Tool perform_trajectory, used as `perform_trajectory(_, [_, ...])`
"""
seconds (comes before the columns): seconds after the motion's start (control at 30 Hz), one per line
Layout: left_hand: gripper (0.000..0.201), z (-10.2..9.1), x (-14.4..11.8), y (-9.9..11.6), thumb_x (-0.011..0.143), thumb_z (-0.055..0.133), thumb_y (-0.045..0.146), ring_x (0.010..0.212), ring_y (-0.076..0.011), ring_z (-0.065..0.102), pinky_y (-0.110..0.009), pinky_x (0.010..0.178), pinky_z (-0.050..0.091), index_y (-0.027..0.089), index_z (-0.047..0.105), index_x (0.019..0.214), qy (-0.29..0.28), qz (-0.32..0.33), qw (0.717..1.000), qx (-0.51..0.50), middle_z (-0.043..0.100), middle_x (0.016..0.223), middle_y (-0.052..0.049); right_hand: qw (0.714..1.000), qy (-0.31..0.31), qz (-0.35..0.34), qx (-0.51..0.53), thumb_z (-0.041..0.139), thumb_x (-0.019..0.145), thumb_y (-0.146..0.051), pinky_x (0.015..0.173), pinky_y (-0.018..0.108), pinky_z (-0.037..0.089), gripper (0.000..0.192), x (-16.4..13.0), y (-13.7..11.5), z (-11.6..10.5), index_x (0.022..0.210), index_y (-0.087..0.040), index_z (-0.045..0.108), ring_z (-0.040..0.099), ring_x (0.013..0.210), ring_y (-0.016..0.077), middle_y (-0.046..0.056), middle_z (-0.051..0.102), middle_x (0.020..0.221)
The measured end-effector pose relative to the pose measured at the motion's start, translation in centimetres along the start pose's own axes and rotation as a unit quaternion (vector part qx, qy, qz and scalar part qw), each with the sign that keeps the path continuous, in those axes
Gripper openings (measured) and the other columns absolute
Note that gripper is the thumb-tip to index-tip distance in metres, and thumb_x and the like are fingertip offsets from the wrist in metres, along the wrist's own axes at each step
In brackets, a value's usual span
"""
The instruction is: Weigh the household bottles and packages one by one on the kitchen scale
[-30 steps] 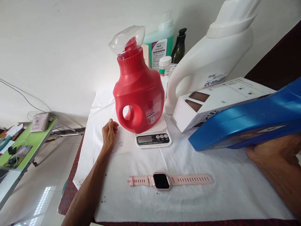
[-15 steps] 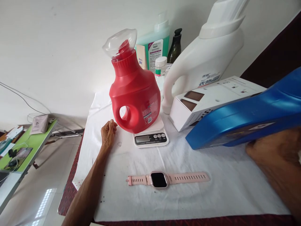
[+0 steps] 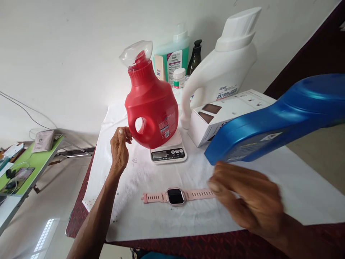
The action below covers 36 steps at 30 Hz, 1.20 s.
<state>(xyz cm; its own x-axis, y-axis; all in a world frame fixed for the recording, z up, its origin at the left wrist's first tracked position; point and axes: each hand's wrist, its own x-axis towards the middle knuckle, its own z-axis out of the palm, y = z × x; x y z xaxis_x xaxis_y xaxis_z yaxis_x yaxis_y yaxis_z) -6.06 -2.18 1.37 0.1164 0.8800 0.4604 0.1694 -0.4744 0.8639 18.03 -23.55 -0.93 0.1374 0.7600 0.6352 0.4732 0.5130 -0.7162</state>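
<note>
My left hand [image 3: 120, 147] rests on the white cloth, fingers curled, beside the lower left of a red detergent bottle [image 3: 151, 97]. Whether its fingertips touch the bottle cannot be made out. The bottle stands on a white kitchen scale [image 3: 168, 154] and has a clear cap over its red spout. My right hand [image 3: 248, 198], smeared by motion, is bent over the right end of a pink smartwatch's strap [image 3: 199, 194], hiding that end. Behind that hand a blue bottle [image 3: 258, 126] lies on its side. The watch's dark screen [image 3: 175, 196] faces up.
A white box [image 3: 215, 117] lies behind the blue bottle. At the back stand a large white detergent bottle [image 3: 221, 68], a green pump bottle [image 3: 172, 57], a dark pump bottle [image 3: 195, 57] and a small white-capped jar [image 3: 178, 81]. A green side table [image 3: 54, 145] stands lower left.
My right hand has moved left from beneath the blue bottle to the watch strap's right end. The left hand stays beside the red bottle. The whole view has shifted slightly.
</note>
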Motion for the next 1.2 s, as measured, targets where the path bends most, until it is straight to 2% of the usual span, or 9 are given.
perform_trajectory(0.1, [0.058,0.1,-0.4,1.0,0.1,0.045,0.072,0.071,-0.0154,0.056,-0.028,0.066,0.047,0.02,0.066,0.085,-0.001,0.023,1.0,0.006,0.061,0.083,-0.004,0.995,-0.087,0.038,-0.011,0.057,0.099,-0.025,0.052,0.03,0.032,0.04,1.2,2.1,2.5,0.064,-0.023,0.038,0.04,0.048,0.0117,-0.005,0.04,0.054])
perform_trajectory(0.23, [0.055,0.2,-0.2,1.4,0.103,0.042,0.067,0.084,-0.0177,0.06,-0.029,0.074,0.049,0.02,0.068,0.092,-0.005,0.047,0.998,0.039,0.065,0.092,-0.006,0.969,-0.175,0.176,-0.015,0.045,0.105,-0.044,0.053,0.03,0.034,0.047,0.6,4.2,2.7,0.064,-0.023,0.036,0.041,0.051,0.0133,-0.003,0.042,0.057])
perform_trajectory(0.33, [0.056,0.6,0.2,1.4,0.102,0.042,0.069,0.088,-0.0192,0.062,-0.031,0.079,0.051,0.021,0.071,0.098,-0.004,0.047,0.998,0.051,0.067,0.097,-0.006,0.952,-0.22,0.214,-0.007,0.044,0.103,-0.052,0.053,0.03,0.029,0.05,0.5,5.1,2.7,0.065,-0.023,0.032,0.037,0.053,0.013,-0.004,0.037,0.058])
perform_trajectory(0.5, [0.057,1.9,0.6,2.0,0.101,0.045,0.07,0.084,-0.0186,0.059,-0.031,0.077,0.046,0.02,0.068,0.089,-0.04,0.049,0.997,0.033,0.067,0.09,-0.005,0.944,-0.231,0.235,0.003,0.046,0.101,-0.057,0.053,0.028,0.027,0.051,1.0,5.7,3.0,0.066,-0.023,0.031,0.033,0.056,0.0123,-0.004,0.033,0.061])
perform_trajectory(0.63, [0.053,3.1,1.1,2.9,0.098,0.055,0.068,0.074,-0.0162,0.053,-0.029,0.071,0.042,0.02,0.062,0.079,-0.043,0.03,0.999,-0.008,0.06,0.078,-0.003,0.943,-0.243,0.229,-0.011,0.046,0.102,-0.054,0.054,0.027,0.031,0.048,0.6,5.9,3.0,0.067,-0.022,0.037,0.039,0.057,0.0121,-0.004,0.04,0.061])
perform_trajectory(0.8, [0.053,5.1,2.2,3.7,0.076,0.082,0.063,0.056,-0.0103,0.036,-0.026,0.055,0.033,0.02,0.052,0.065,0.035,-0.049,0.996,-0.064,0.042,0.058,0.005,0.947,-0.237,0.214,-0.039,0.046,0.102,-0.049,0.054,0.026,0.032,0.045,0.1,6.4,3.4,0.068,-0.023,0.035,0.04,0.056,0.0116,-0.004,0.041,0.06])
perform_trajectory(0.93, [0.06,6.0,3.4,3.6,0.064,0.091,0.058,0.051,-0.0076,0.03,-0.025,0.05,0.028,0.02,0.045,0.059,0.081,-0.078,0.989,-0.091,0.037,0.053,0.006,0.952,-0.228,0.201,-0.044,0.044,0.103,-0.047,0.053,0.025,0.033,0.044,0.2,6.6,3.4,0.067,-0.023,0.034,0.041,0.055,0.0113,-0.004,0.04,0.06])
perform_trajectory(1.07, [0.06,5.4,5.5,2.7,0.063,0.09,0.062,0.046,-0.0065,0.027,-0.025,0.045,0.025,0.021,0.046,0.058,0.117,-0.104,0.98,-0.124,0.032,0.051,0.008,0.958,-0.215,0.183,-0.055,0.045,0.103,-0.043,0.052,0.024,0.034,0.042,0.0,6.7,3.3,0.068,-0.023,0.034,0.04,0.053,0.0104,-0.005,0.041,0.058])
perform_trajectory(1.2, [0.06,4.0,8.8,1.1,0.062,0.088,0.062,0.045,-0.0067,0.028,-0.025,0.044,0.025,0.022,0.044,0.057,0.178,-0.068,0.976,-0.109,0.032,0.05,0.008,0.963,-0.208,0.162,-0.057,0.048,0.103,-0.04,0.05,0.022,0.034,0.04,-0.2,6.9,3.3,0.069,-0.023,0.037,0.042,0.051,0.0095,-0.005,0.044,0.058])
